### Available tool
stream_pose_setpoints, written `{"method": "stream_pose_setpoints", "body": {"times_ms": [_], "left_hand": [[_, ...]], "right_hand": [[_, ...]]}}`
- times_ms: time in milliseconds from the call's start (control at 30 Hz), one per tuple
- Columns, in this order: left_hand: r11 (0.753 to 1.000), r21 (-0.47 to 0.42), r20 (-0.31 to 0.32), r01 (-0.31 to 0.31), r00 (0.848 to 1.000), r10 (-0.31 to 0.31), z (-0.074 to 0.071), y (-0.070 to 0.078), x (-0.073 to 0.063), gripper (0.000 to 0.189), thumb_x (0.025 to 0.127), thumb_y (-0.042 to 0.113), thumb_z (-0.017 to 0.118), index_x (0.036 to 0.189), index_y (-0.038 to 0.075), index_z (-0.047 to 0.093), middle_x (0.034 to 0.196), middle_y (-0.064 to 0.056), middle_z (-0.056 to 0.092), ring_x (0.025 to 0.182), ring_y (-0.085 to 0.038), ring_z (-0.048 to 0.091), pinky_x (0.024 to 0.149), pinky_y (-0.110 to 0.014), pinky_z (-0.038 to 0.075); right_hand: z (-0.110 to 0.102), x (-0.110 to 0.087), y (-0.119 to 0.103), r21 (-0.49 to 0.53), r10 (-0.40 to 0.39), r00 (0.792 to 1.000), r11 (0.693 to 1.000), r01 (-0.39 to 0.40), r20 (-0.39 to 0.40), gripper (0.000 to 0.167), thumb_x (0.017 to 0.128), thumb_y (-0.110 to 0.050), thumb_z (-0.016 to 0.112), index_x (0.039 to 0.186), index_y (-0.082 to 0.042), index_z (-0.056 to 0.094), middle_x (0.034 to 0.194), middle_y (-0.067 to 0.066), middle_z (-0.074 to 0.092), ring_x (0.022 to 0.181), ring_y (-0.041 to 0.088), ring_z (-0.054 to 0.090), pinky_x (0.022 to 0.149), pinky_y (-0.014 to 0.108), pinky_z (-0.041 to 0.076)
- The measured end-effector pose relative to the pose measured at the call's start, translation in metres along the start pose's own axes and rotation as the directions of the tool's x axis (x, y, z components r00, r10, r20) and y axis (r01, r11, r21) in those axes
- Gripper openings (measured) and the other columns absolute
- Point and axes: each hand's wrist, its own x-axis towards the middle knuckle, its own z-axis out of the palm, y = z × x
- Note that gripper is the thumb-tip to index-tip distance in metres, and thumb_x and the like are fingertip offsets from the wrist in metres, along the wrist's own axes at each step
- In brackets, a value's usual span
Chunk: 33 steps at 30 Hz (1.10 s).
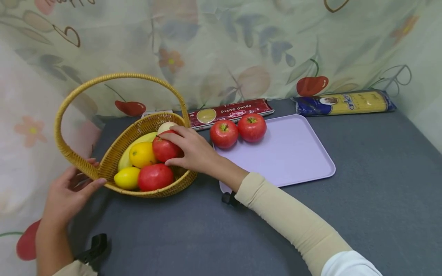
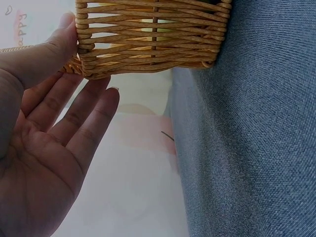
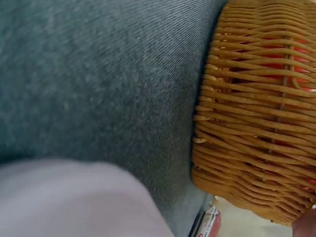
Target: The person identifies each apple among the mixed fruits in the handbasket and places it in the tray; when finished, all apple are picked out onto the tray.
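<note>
At the left stands a wicker basket (image 1: 179, 188) with a tall arched handle. My left hand (image 1: 67, 191) holds its left end where the handle meets the rim, thumb on the rim and fingers on the outer side. Over the basket's right side, my right hand (image 1: 193, 149) grips a red apple (image 1: 165, 147) between thumb and fingers. Around that apple lie an orange (image 1: 142, 154), a lemon (image 1: 127, 178), another red fruit (image 1: 156, 177), a yellow banana (image 1: 127, 153) and a pale round item (image 1: 166, 127), partly hidden. In the right wrist view the basket wall (image 3: 256, 113) hides most of the fruit.
A lilac tray (image 1: 293, 153) lies right of the basket, under my right forearm. Two red apples (image 1: 223, 134) sit at its back left corner. Behind are a red packet (image 1: 231, 114) and a yellow-and-blue pasta packet (image 1: 345, 103). Patterned cloth (image 1: 221, 46) hangs along the back.
</note>
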Motion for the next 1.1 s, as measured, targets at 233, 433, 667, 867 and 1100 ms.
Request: {"method": "stream_pose_setpoints", "body": {"times_ms": [233, 433, 667, 867, 1100], "left_hand": [[1.0, 0.014, -0.003, 0.007, 1.0, -0.007, 0.0, 0.001, 0.0, 0.056, 0.084, 0.002, 0.081, 0.135, 0.005, 0.059, 0.117, 0.015, 0.063, 0.1, 0.004, 0.059, 0.08, -0.007, 0.048], [0.999, 0.029, 0.009, 0.024, 1.0, -0.025, 0.0, -0.001, 0.0, 0.057, 0.085, 0.006, 0.081, 0.137, 0.007, 0.058, 0.119, 0.015, 0.062, 0.1, 0.005, 0.058, 0.079, -0.006, 0.048], [1.0, 0.024, 0.009, 0.009, 1.0, -0.009, -0.001, -0.001, 0.0, 0.057, 0.084, 0.004, 0.081, 0.137, 0.005, 0.058, 0.119, 0.015, 0.062, 0.1, 0.005, 0.058, 0.079, -0.007, 0.048], [1.0, 0.024, 0.008, -0.006, 1.0, 0.006, -0.002, -0.001, 0.0, 0.057, 0.084, 0.003, 0.081, 0.136, 0.006, 0.058, 0.118, 0.014, 0.063, 0.099, 0.004, 0.058, 0.079, -0.007, 0.048], [1.0, 0.022, 0.005, -0.002, 1.0, 0.002, -0.001, -0.001, 0.001, 0.057, 0.084, 0.003, 0.081, 0.136, 0.006, 0.059, 0.119, 0.014, 0.063, 0.099, 0.004, 0.058, 0.079, -0.007, 0.048]], "right_hand": [[-0.005, 0.0, 0.0, 0.164, 0.067, 0.998, 0.984, -0.068, 0.01, 0.066, 0.084, -0.047, 0.08, 0.14, -0.021, 0.057, 0.139, 0.004, 0.053, 0.119, 0.017, 0.053, 0.097, 0.029, 0.049], [-0.014, 0.002, 0.004, 0.281, 0.075, 0.991, 0.954, -0.102, 0.107, 0.069, 0.083, -0.041, 0.082, 0.142, -0.018, 0.054, 0.139, 0.003, 0.053, 0.121, 0.016, 0.051, 0.097, 0.027, 0.048], [-0.019, 0.003, 0.01, 0.369, -0.002, 0.988, 0.928, -0.055, 0.151, 0.068, 0.084, -0.026, 0.082, 0.143, -0.012, 0.052, 0.142, 0.008, 0.049, 0.124, 0.019, 0.047, 0.1, 0.031, 0.048], [-0.015, 0.001, 0.011, 0.418, -0.014, 0.997, 0.908, -0.021, 0.081, 0.06, 0.086, -0.028, 0.08, 0.138, -0.012, 0.057, 0.138, 0.007, 0.052, 0.12, 0.016, 0.049, 0.096, 0.032, 0.051], [-0.012, -0.004, 0.008, 0.417, -0.023, 1.0, 0.909, 0.019, 0.006, 0.056, 0.085, -0.029, 0.081, 0.134, -0.013, 0.06, 0.136, 0.006, 0.053, 0.118, 0.015, 0.049, 0.092, 0.023, 0.05]]}}
